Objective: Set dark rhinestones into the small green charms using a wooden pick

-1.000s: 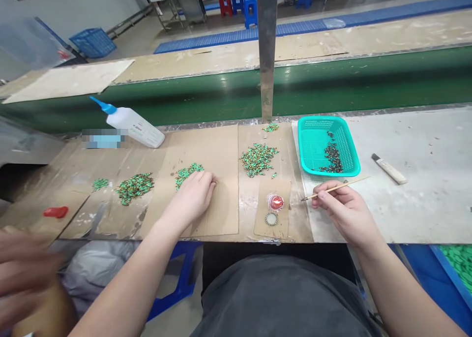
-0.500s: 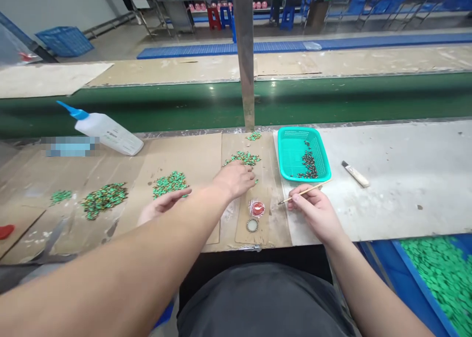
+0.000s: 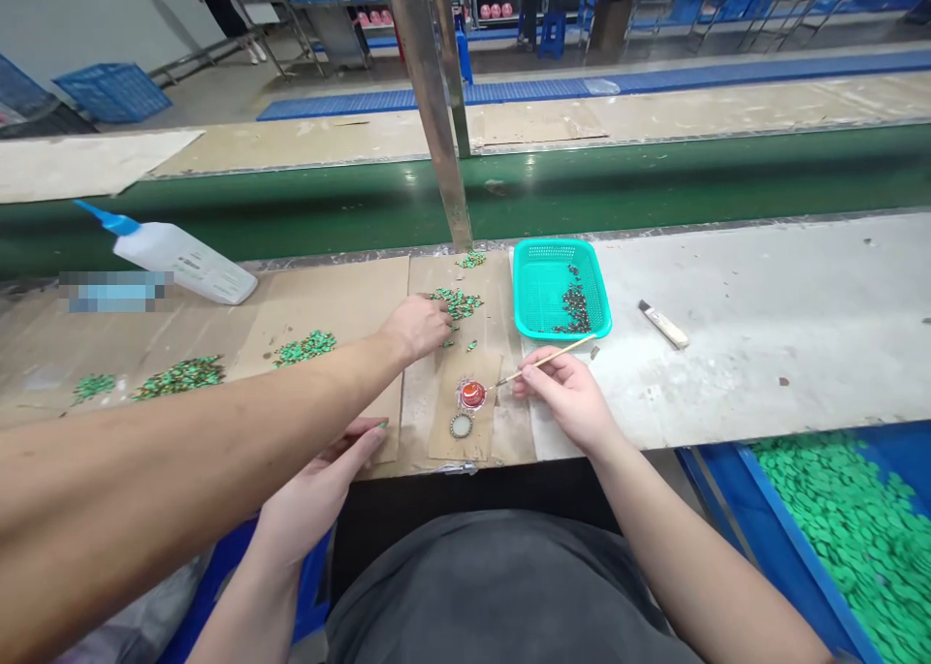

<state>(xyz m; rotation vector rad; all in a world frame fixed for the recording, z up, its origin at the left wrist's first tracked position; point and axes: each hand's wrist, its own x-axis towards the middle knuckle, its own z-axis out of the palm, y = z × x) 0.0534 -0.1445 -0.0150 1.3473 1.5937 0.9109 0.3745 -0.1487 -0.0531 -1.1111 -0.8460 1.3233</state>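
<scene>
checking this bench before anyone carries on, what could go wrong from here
The co-worker's hand, reaching over the loose green pieces, is close to the wooden stick in the right hand, so a bump could jog it. The stick's tip is at the red-filled dish, which might then tip or smear.

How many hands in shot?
3: the person's right hand holding a thin wooden stick, their open left hand at the bench's near edge, and a co-worker's hand reaching from the left over cardboard.
</scene>
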